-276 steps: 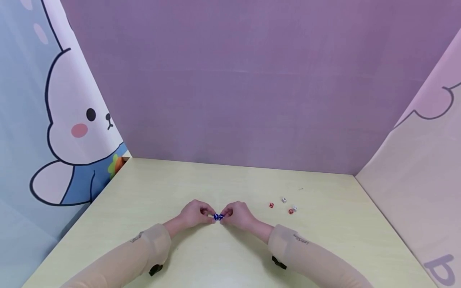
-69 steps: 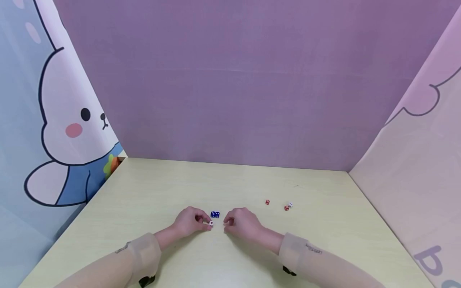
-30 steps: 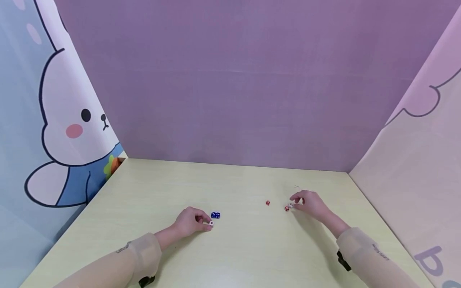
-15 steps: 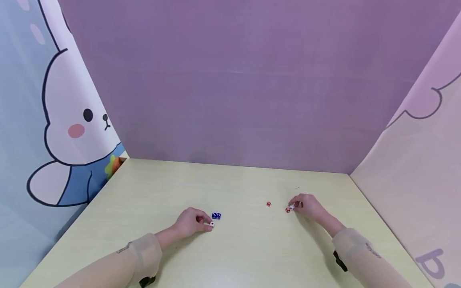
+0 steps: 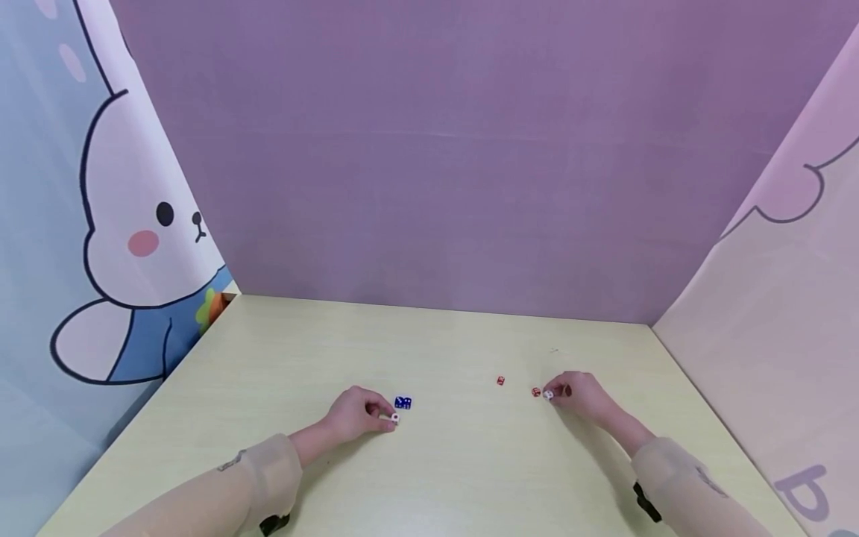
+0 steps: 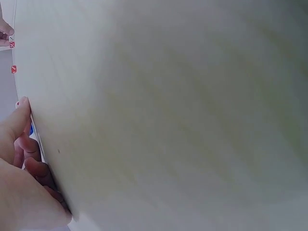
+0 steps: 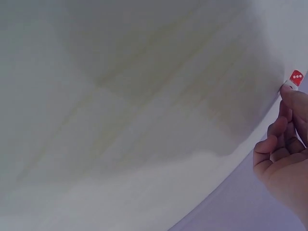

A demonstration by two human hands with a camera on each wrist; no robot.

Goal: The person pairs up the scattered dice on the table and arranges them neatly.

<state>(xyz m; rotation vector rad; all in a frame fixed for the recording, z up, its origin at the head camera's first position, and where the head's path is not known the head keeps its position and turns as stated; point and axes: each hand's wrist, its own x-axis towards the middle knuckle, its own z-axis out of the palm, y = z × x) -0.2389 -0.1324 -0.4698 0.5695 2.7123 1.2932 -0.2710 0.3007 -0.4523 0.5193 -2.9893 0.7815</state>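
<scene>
My left hand (image 5: 358,414) pinches a white die (image 5: 395,419) between thumb and finger, low over the table, just in front of two blue dice (image 5: 403,403) that sit side by side. Off to the right, my right hand (image 5: 582,395) pinches a second white die (image 5: 548,394) at its fingertips. A red die (image 5: 536,391) lies right beside that white die, on its left. Farther left rests another red die (image 5: 500,380). In the right wrist view the thumb covers most of the white die, and a red die (image 7: 296,77) shows just past it.
The pale wooden table (image 5: 456,477) carries all the dice. A purple cloth wall (image 5: 429,164) rises along its back edge. Printed cloth panels stand at the left (image 5: 134,224) and at the right (image 5: 792,321). A small mark (image 5: 554,350) shows near the back right.
Since the earlier frames, the right hand has gone from beside the blue dice to the right, gripped a white die and drawn it slightly nearer. The left hand keeps its white die in place.
</scene>
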